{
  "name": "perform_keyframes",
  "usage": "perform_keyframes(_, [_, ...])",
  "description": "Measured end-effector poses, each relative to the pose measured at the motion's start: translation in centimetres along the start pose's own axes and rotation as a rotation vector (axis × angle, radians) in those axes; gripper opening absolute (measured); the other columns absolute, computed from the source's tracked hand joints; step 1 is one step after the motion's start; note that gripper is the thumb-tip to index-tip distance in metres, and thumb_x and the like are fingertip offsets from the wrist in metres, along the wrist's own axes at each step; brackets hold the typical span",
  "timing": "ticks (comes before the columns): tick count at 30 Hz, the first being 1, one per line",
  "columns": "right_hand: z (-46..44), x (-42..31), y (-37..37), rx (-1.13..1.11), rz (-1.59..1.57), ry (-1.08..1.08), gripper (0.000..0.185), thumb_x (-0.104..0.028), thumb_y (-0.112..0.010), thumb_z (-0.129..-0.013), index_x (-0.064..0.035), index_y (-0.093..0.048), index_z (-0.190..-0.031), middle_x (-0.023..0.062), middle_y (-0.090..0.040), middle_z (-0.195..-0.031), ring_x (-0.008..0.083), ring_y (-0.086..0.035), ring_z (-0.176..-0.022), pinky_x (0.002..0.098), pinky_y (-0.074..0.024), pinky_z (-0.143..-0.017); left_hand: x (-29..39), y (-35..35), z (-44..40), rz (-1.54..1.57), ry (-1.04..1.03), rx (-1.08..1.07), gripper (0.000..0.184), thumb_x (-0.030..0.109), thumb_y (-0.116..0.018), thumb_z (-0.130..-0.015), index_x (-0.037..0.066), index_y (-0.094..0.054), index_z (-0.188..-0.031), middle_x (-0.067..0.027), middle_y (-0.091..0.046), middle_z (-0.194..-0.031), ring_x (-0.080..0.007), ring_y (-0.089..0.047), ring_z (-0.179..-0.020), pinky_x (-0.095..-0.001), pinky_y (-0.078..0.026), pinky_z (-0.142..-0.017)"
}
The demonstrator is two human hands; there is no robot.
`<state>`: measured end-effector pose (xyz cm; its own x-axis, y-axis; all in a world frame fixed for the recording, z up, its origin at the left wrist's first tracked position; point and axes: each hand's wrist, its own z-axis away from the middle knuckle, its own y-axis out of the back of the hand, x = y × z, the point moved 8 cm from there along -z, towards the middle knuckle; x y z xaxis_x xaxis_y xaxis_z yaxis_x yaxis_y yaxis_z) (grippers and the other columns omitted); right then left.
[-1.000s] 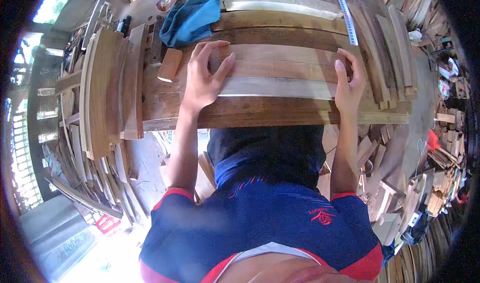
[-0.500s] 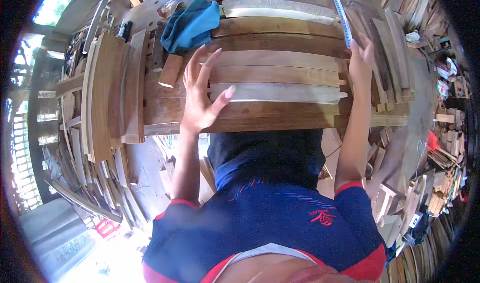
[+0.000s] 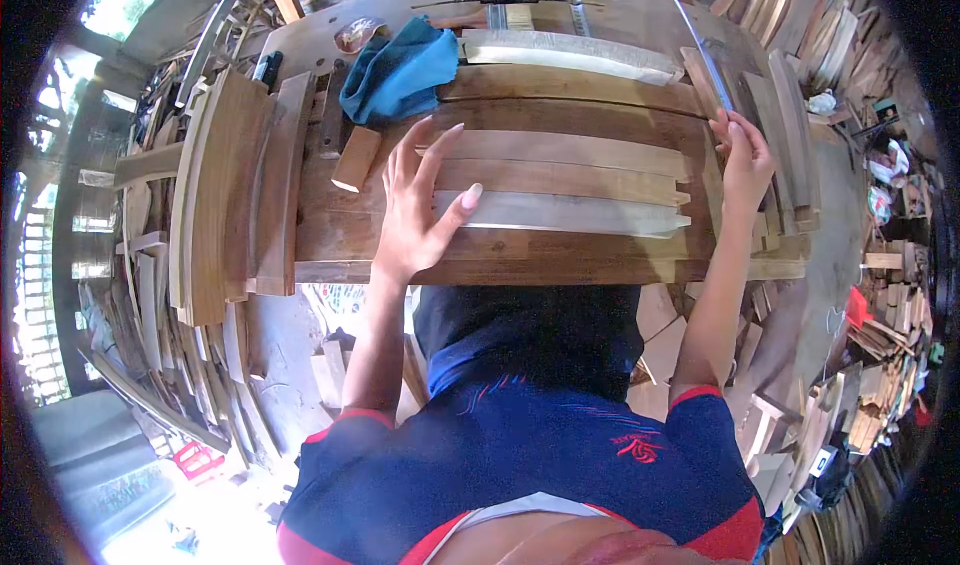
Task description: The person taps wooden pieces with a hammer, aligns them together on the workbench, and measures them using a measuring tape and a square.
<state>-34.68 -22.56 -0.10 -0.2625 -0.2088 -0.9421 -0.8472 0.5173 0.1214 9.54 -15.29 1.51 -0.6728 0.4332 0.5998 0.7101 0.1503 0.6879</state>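
Three pale wooden strips [image 3: 570, 182] lie side by side on the brown wooden workbench [image 3: 350, 235], with notched right ends. My left hand [image 3: 415, 205] rests at their left ends, fingers apart, holding nothing. On the right, my right hand [image 3: 745, 155] pinches the near end of a long thin white-and-blue measuring strip [image 3: 708, 60], which slants up and away from the fingers. Left of the strips sits a small wooden block [image 3: 356, 159], and beyond it a blue cloth [image 3: 400, 73].
Tall stacks of boards stand at the left [image 3: 215, 200] and lie at the right [image 3: 792, 130] of the bench. A whitish board [image 3: 570, 55] crosses the bench's far part. A small dish [image 3: 358, 35] sits behind the cloth. Scrap wood surrounds the bench.
My right hand has left the strips' right ends, moved outward and closed on the measuring strip. My left hand has stayed by the left ends, fingers spread. The view has tilted up slightly.
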Motion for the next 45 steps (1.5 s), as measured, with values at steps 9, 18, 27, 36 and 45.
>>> perform_keyframes(9, [0.5, -1.2, -1.2, 0.050, 0.334, 0.150, 0.026, -0.024, -0.074, -0.093, 0.0006, -0.077, -0.099, 0.0062, -0.076, -0.075, 0.0093, -0.071, -0.071, 0.0237, -0.0515, -0.067, -0.1, 0.1, 0.1, -0.009, 0.017, -0.003, 0.067, 0.050, -0.063, -0.092, 0.011, -0.053, -0.146, -0.0253, -0.038, -0.151, -0.0422, -0.037, -0.140, -0.0524, -0.025, -0.117])
perform_keyframes(18, [-1.4, -6.8, 3.8, 0.132, 0.195, 0.081, 0.023, -0.024, -0.075, -0.092, -0.0026, -0.079, -0.098, 0.0046, -0.078, -0.088, 0.0061, -0.065, -0.072, 0.0219, -0.0498, -0.065, -0.1, -0.1, 0.1, -0.034, 0.018, 0.019, 0.062, 0.048, -0.065, -0.092, 0.012, -0.056, -0.142, -0.0230, -0.039, -0.151, -0.0425, -0.038, -0.139, -0.0535, -0.026, -0.117])
perform_keyframes(27, [3.5, -15.7, 10.0, 0.178, 0.442, 0.341, 0.015, -0.015, -0.072, -0.095, -0.0014, -0.077, -0.097, 0.0055, -0.077, -0.086, 0.0070, -0.065, -0.072, 0.0213, -0.0489, -0.066, -0.3, -0.2, 0.2, -0.044, 0.014, 0.027, 0.061, 0.048, -0.065, -0.093, 0.012, -0.057, -0.141, -0.0225, -0.040, -0.150, -0.0418, -0.039, -0.138, -0.0529, -0.027, -0.116])
perform_keyframes(36, [8.7, -16.8, 16.5, 0.539, 0.310, 0.455, 0.021, -0.012, -0.073, -0.094, 0.0052, -0.069, -0.083, 0.0166, -0.074, -0.082, 0.0197, -0.071, -0.072, 0.0284, -0.0550, -0.066, -0.5, -0.2, 0.4, -0.050, 0.020, 0.029, 0.060, 0.049, -0.064, -0.094, 0.012, -0.057, -0.140, -0.0223, -0.041, -0.149, -0.0416, -0.040, -0.138, -0.0525, -0.027, -0.116])
perform_keyframes(45, [12.3, -19.5, 23.8, 0.907, 0.315, 0.720, 0.010, 0.001, -0.069, -0.087, 0.0055, -0.068, -0.078, 0.0193, -0.074, -0.086, 0.0212, -0.069, -0.069, 0.0298, -0.0589, -0.061, -0.6, -0.4, 0.2, -0.054, 0.013, 0.042, 0.058, 0.048, -0.064, -0.094, 0.012, -0.057, -0.140, -0.0229, -0.042, -0.149, -0.0426, -0.041, -0.137, -0.0530, -0.028, -0.115])
